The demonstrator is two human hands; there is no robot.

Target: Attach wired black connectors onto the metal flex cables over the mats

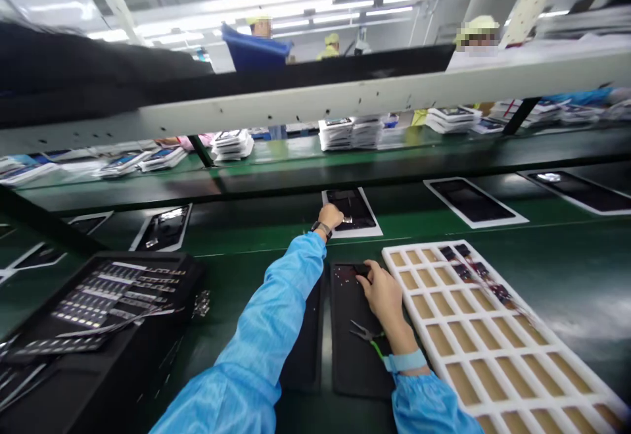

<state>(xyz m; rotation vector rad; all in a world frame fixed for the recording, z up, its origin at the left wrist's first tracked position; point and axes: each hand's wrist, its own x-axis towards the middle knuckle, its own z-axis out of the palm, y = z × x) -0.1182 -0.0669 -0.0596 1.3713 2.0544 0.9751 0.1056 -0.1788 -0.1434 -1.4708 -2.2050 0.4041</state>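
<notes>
My left hand (330, 215) reaches far forward to the conveyor belt, fingers curled on the near left edge of a white-framed tray (376, 229) holding a dark phone part. My right hand (382, 291) rests on a black mat (351, 348) in front of me, its fingers pinched on a small dark piece at the mat's far end. Black tweezers (363, 333) lie on the mat just below that hand. A blue wrist strap with a green cord is on my right wrist.
A white foam grid tray (497, 342) with a few small dark parts in its far cells lies right of the mat. A black box (103, 302) of component strips stands at left. More white-framed trays (473, 201) ride the green belt. Stacked trays and other workers are beyond the shelf.
</notes>
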